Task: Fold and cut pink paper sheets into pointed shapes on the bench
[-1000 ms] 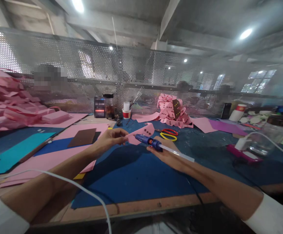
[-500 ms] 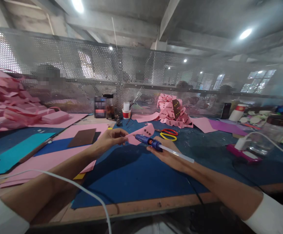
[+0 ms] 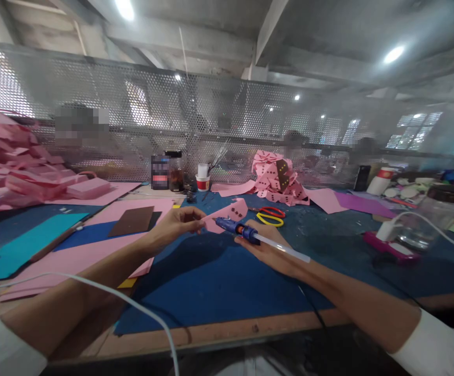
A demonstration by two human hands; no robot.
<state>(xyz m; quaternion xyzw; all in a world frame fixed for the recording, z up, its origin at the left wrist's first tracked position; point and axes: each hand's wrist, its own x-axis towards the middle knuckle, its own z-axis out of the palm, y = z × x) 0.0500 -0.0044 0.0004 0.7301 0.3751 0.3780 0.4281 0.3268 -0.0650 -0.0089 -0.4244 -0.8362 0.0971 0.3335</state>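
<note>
1. The left grip [image 3: 182, 221] pinched one end of a spotted pink paper [image 3: 233, 211], which hung between the two grips, above the blue surface [image 3: 219, 292].
2. The right grip [image 3: 264, 246] was wrapped around a glue gun [image 3: 233, 226], its nozzle pointing toward the left grip; whether it touched the paper, I could not tell.
3. Because the nozzle was near the left grip, a slip or stray hot glue could have burned it.
4. Held at one end only, the paper might have bent under pressure, misplacing the glue.
5. A glue stick [image 3: 285, 248] jutted behind the gun, above the right grip; knocking it could have jerked the nozzle.
6. Scissors [image 3: 268, 214] lay just beyond the right grip, where a wide swing might have struck them.
</note>
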